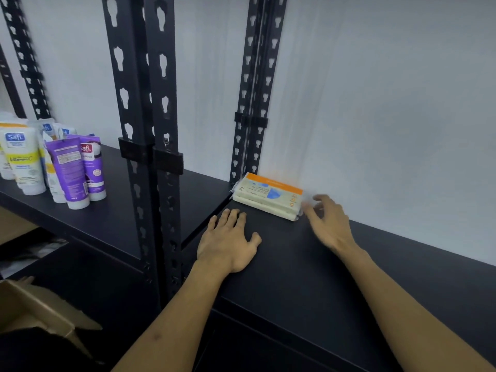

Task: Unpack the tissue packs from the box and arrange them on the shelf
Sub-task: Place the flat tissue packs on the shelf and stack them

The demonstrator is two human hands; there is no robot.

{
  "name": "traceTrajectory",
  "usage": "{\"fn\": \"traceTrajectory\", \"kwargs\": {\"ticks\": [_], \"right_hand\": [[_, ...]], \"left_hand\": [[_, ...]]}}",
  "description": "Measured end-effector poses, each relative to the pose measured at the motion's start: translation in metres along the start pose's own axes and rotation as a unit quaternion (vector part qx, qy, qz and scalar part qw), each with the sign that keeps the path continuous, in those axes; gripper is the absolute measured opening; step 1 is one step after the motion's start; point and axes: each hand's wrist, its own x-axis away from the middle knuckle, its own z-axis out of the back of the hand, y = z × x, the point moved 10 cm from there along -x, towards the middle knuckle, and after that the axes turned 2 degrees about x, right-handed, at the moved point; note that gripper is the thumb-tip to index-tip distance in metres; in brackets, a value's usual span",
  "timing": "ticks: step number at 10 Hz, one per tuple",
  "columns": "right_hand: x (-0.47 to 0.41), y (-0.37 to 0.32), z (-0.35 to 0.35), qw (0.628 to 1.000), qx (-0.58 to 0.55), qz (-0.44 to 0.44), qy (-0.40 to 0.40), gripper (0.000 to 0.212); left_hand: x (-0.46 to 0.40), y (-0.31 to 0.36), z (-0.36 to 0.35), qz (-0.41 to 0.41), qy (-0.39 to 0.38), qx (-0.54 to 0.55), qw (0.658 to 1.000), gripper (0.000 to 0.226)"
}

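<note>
A tissue pack, cream with an orange top band and a blue patch, lies flat on the black shelf, pushed into the back left corner against the white wall. My left hand rests palm down on the shelf just in front of the pack, fingers spread and holding nothing. My right hand hovers at the pack's right end with its fingers apart and blurred; whether the fingertips touch the pack I cannot tell. An open cardboard box sits low at the bottom left, its inside hidden.
Black perforated uprights divide this shelf from the neighbouring one on the left, where several white and purple cosmetic tubes stand. Another upright runs up the back corner beside the pack. The white wall backs the shelf.
</note>
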Motion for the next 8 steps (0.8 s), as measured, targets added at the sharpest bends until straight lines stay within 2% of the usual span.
{"fn": "traceTrajectory", "kwargs": {"ticks": [1,3,6,8], "right_hand": [[0.006,0.010,-0.014,0.997,-0.024,-0.019,-0.071,0.061],[0.010,-0.014,-0.027,0.994,0.087,0.016,-0.065,0.041],[0.016,-0.025,-0.032,0.978,0.188,0.054,-0.068,0.043],[0.018,-0.030,-0.028,0.974,0.207,0.065,-0.057,0.038]], "left_hand": [[0.001,0.000,-0.001,-0.001,-0.004,-0.001,1.000,0.072],[0.001,0.000,0.000,-0.001,0.002,0.002,1.000,0.072],[0.001,0.001,0.002,-0.002,0.007,0.002,1.000,0.072],[0.001,0.001,0.002,-0.002,0.008,0.003,1.000,0.072]]}}
